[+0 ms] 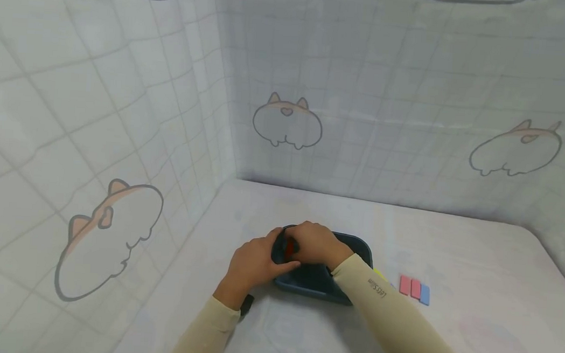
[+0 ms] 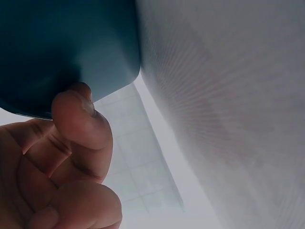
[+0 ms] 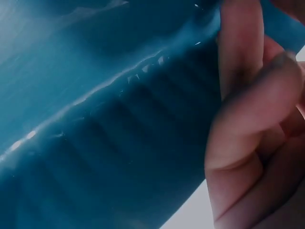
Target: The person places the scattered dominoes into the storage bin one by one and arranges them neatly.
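Observation:
A dark teal plastic basin (image 1: 314, 294) stands on the white table. At its left end my left hand (image 1: 254, 261) holds the wall, thumb over the rim and inside; in the left wrist view, curled fingers (image 2: 83, 129) bear on the basin's outside. My right hand (image 1: 318, 243) reaches into the same end, its fingers (image 3: 252, 119) bent close to the ribbed inner wall in the right wrist view. Under those fingertips the head view shows a small red object (image 1: 290, 248), which they seem to pinch; its kind is hidden.
Right of the basin lie small flat red pieces (image 1: 405, 285) and a blue piece (image 1: 424, 295). Something yellow (image 1: 379, 274) shows partly behind my right sleeve. White grid-patterned curtains (image 1: 365, 95) with drawn animals rise behind the table and along its left.

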{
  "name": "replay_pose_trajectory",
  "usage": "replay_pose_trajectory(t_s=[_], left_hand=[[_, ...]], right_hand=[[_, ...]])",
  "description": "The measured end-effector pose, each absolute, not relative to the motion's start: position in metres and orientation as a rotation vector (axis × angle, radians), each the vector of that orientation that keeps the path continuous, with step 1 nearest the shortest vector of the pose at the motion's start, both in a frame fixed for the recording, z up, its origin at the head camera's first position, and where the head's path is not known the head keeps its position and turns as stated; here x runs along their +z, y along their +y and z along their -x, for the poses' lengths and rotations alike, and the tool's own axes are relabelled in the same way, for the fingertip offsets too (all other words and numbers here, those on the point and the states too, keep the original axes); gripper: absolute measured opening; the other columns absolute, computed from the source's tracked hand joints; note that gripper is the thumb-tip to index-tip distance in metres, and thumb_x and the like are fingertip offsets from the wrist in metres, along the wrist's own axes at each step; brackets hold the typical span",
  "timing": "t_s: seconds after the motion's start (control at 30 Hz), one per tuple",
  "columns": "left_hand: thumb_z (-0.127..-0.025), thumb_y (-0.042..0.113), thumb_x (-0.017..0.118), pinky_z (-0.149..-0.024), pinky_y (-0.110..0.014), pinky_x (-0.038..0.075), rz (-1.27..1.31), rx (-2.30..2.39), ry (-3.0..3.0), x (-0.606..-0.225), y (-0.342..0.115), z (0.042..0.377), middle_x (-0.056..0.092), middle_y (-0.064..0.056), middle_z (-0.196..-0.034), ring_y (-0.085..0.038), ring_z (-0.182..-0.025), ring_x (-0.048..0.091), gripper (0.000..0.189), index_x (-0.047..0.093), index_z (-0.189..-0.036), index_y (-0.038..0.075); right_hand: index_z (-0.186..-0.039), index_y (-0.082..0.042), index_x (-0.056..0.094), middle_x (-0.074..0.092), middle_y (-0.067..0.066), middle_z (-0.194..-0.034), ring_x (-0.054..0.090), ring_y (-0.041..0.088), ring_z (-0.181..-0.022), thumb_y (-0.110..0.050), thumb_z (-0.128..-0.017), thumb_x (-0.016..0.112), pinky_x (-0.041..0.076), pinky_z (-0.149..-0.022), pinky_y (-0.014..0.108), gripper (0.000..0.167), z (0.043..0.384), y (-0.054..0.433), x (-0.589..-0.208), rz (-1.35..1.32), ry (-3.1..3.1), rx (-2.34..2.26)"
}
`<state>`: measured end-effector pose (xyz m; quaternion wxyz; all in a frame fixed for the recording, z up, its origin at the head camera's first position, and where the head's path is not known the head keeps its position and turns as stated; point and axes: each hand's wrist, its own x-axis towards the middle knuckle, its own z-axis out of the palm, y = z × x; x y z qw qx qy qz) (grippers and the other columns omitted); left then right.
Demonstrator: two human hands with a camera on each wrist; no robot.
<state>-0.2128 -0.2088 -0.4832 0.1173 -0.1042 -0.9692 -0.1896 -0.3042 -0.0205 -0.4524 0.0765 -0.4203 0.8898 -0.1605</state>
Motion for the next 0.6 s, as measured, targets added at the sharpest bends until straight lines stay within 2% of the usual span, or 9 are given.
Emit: replay_pose_trajectory(t_s=[0.23, 0.6], left_hand=[[-0.078, 0.095, 0.056, -0.057, -0.033, 0.052, 0.289, -0.528, -2.852, -0.4843, -0.2095, 0.2139, 0.074, -0.001, -0.099, -0.014, -0.075, 0.068, 0.106, 0.053, -0.153, 0.020], [-0.080, 0.091, 0.059, -0.057, -0.034, 0.052, 0.300, -0.551, -2.853, -0.4856, -0.2100, 0.2164, 0.075, -0.002, -0.099, -0.014, -0.075, 0.067, 0.104, 0.053, -0.152, 0.018]], right_hand=[[-0.113, -0.024, 0.074, 0.070, -0.012, -0.091, 0.062, 0.006, -0.076, -0.031, -0.085, 0.091, 0.054, -0.069, 0.032, 0.034, 0.3032, -0.0238, -0.4581, 1.245, 2.688, -0.404], [-0.112, -0.025, 0.075, 0.067, -0.015, -0.088, 0.061, 0.007, -0.077, -0.027, -0.087, 0.089, 0.055, -0.072, 0.034, 0.029, 0.3039, -0.0258, -0.4630, 1.206, 2.714, -0.380]])
